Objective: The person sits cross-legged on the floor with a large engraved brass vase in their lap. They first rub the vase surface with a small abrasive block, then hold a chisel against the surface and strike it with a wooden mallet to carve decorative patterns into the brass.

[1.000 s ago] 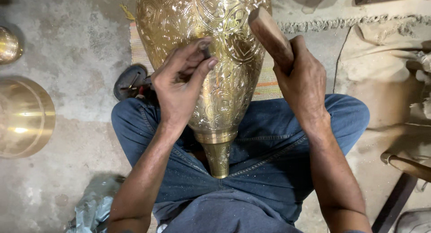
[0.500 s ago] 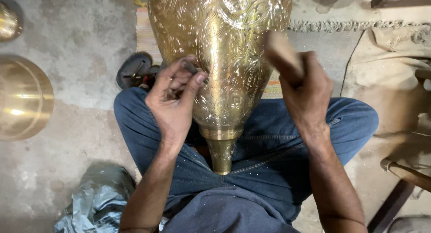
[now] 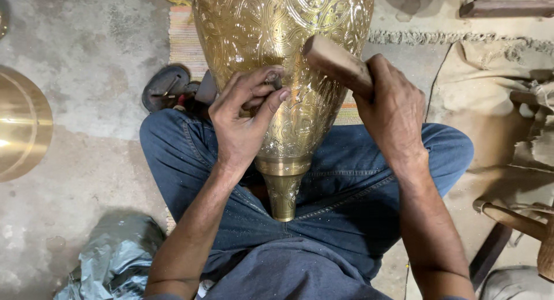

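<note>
Resting now with wooden mallet (image 3: 337,64) close behind the small punch (image 3: 275,80), no more blurred; right hand (image 3: 392,112) clenched on it, left hand (image 3: 245,121) pinching punch against engraved brass vessel (image 3: 283,40) on lap.

The light was soft and fairly dim, with no hard shadows on the concrete floor (image 3: 86,75). The engraved brass vessel (image 3: 288,40) caught bright golden glare along its upper curve, and the brass bowl (image 3: 20,124) at the floor's left edge showed a small hot highlight. Deep shadow lay under the vessel's neck. Focus was sharp at centre; the wooden mallet (image 3: 337,66) looked slightly soft.
</note>
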The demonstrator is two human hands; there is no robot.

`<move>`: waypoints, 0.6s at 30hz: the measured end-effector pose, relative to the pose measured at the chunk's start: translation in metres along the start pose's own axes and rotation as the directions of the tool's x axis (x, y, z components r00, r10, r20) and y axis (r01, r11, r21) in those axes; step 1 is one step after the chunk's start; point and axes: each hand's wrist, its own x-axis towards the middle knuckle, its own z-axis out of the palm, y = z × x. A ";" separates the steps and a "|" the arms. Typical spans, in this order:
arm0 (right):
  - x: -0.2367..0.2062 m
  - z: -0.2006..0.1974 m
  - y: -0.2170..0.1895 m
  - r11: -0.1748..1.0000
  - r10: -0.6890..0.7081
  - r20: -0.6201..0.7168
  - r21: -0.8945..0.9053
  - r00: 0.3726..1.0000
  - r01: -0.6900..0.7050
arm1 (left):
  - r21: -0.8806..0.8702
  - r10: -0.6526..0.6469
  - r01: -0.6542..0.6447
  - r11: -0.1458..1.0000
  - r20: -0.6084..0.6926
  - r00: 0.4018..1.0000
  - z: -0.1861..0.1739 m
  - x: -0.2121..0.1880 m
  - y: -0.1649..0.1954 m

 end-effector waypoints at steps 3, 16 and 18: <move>0.003 -0.001 0.003 0.999 -0.040 0.009 0.001 0.999 0.040 | -0.060 0.020 -0.020 0.998 -0.005 1.000 0.003 0.001 -0.006; 0.066 -0.059 -0.006 0.833 -0.492 -0.111 -0.349 0.864 0.429 | 0.088 0.139 -0.130 0.988 -0.109 0.984 0.021 -0.009 -0.006; 0.070 -0.069 -0.011 0.814 -0.528 -0.096 -0.340 0.844 0.470 | 0.071 0.069 -0.059 0.996 -0.143 0.987 0.022 -0.009 -0.004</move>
